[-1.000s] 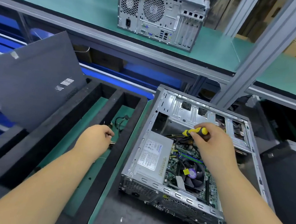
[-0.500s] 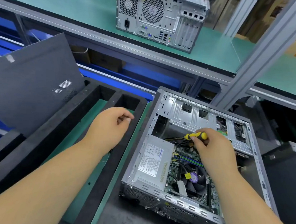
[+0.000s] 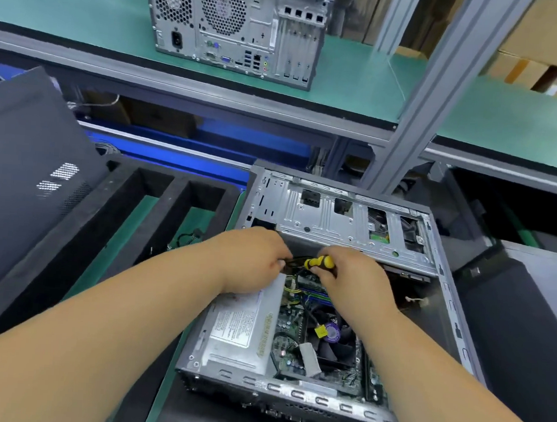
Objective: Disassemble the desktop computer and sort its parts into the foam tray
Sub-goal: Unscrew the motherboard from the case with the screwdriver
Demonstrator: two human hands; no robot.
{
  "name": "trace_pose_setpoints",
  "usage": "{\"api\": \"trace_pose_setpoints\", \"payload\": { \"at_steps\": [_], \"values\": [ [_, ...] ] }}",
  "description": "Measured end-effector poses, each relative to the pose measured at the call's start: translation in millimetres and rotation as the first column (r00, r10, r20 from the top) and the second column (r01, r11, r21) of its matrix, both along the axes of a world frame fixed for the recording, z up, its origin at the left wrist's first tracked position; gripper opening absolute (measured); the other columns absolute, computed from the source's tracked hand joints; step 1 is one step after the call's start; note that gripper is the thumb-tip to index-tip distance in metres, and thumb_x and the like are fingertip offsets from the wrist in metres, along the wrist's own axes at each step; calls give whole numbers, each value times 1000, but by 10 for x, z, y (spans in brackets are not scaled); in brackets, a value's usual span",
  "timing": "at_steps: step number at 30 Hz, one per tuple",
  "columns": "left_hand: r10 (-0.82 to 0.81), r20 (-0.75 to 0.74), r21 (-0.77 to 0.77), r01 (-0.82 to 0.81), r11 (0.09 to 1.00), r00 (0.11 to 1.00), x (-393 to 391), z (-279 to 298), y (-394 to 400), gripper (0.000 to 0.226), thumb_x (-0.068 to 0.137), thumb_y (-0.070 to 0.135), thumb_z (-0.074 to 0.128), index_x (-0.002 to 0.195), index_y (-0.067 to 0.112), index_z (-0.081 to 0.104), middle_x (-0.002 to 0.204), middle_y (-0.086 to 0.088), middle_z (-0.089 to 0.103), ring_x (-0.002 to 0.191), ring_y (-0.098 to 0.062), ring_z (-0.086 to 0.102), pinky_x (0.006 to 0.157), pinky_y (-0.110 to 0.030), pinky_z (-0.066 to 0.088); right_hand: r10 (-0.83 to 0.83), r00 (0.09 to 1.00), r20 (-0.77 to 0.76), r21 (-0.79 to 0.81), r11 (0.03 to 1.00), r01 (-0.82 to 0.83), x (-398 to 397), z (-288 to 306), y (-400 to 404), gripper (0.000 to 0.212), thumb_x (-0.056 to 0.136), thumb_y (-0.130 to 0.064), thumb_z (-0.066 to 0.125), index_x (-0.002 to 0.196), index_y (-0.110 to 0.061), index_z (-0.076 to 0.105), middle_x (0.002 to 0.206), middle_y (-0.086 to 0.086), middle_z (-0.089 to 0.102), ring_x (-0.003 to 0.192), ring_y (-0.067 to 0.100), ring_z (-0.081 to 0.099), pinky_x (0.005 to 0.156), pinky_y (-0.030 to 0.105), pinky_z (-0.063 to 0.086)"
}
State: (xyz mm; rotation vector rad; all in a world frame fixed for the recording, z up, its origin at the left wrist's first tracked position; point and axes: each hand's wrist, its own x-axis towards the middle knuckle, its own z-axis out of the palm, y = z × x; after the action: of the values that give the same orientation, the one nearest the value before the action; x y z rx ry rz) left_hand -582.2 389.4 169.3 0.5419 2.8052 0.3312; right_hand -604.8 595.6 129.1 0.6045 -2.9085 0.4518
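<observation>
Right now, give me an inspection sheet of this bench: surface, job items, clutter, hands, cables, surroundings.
Surface: dark mat under the case.
Job items: open computer case lying on its side, power supply and fan inside; foam tray at left.
Clutter: grey side panel leaning over the tray.
Hands: left hand inside the case; right hand holds a yellow-handled screwdriver.
Cables: bundle beside the power supply.
Surroundings: second computer on the green shelf.
</observation>
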Motion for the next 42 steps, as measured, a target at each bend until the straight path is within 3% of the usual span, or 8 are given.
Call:
{"api": "trace_pose_setpoints", "payload": {
  "at_steps": [4, 6, 9, 12, 16, 22, 37, 42],
  "values": [
    [-23, 155, -254, 62, 965, 988, -338, -39, 210, 31, 100, 28, 30, 110, 15, 57, 115, -7, 59, 99, -24, 54, 83, -36, 45, 6, 1000, -6, -18, 1000, -6, -35, -23, 7, 23, 89, -38, 63, 109, -26, 65, 98, -2, 67, 90, 23, 61, 71, 33, 49],
    [-22, 282, -339, 121, 933, 959, -514, -127, 340, 36, 100, 25, 32, 123, 13, 56, 123, -12, 59, 99, -24, 53, 84, -36, 43, 9, 1000, 17, -12, 1000, -9, -42, -42, 4, 24, 89, -38, 64, 110, -25, 65, 98, -1, 67, 91, 23, 60, 70, 32, 47],
    [24, 432, -432, 183, 883, 902, -727, -302, 455, 44, 99, 22, 35, 140, 11, 47, 140, -13, 50, 117, -28, 51, 99, -39, 40, -6, 998, 58, -46, 999, 9, -58, -59, 35, 24, 88, -38, 66, 108, -24, 66, 96, -2, 68, 90, 22, 60, 66, 29, 42],
    [48, 522, -516, 270, 813, 852, -899, -505, 447, 44, 98, 21, 40, 141, 10, 46, 140, -13, 48, 117, -29, 52, 103, -41, 42, -17, 996, 82, -57, 998, 22, -76, -64, 82, 21, 89, -39, 65, 105, -25, 65, 94, -2, 67, 88, 21, 59, 67, 29, 44],
    [83, 600, -544, 330, 771, 796, -988, -708, 382, 64, 96, 19, 48, 154, 24, 21, 156, -6, 28, 139, -28, 35, 110, -45, 35, -19, 996, 92, -89, 996, 27, -82, -79, 92, 15, 89, -38, 63, 98, -26, 64, 87, -4, 63, 83, 20, 56, 62, 28, 38],
    [86, 620, -557, 360, 748, 780, -1019, -835, 354, 67, 91, 27, 58, 151, 21, 29, 152, -8, 35, 134, -29, 41, 108, -48, 39, -30, 999, 36, -104, 994, 33, -72, -109, 54, 15, 90, -37, 62, 99, -24, 64, 86, -3, 63, 79, 20, 55, 60, 28, 36],
    [140, 603, -498, 234, 835, 785, -1028, -825, 387, 67, 90, 36, 60, 149, 19, 34, 145, -11, 44, 127, -30, 50, 105, -47, 42, -12, 1000, -21, -43, 999, 11, -86, -168, -41, 20, 90, -35, 62, 107, -24, 65, 92, -2, 67, 86, 22, 60, 65, 29, 43],
    [139, 568, -525, 227, 820, 811, -1034, -802, 407, 62, 90, 31, 56, 147, 17, 37, 141, -11, 47, 122, -29, 53, 102, -46, 45, 30, 994, -106, 109, 994, -18, -85, -177, -95, 17, 89, -28, 63, 103, -18, 63, 89, 2, 62, 78, 28, 59, 57, 31, 39]
  ]
}}
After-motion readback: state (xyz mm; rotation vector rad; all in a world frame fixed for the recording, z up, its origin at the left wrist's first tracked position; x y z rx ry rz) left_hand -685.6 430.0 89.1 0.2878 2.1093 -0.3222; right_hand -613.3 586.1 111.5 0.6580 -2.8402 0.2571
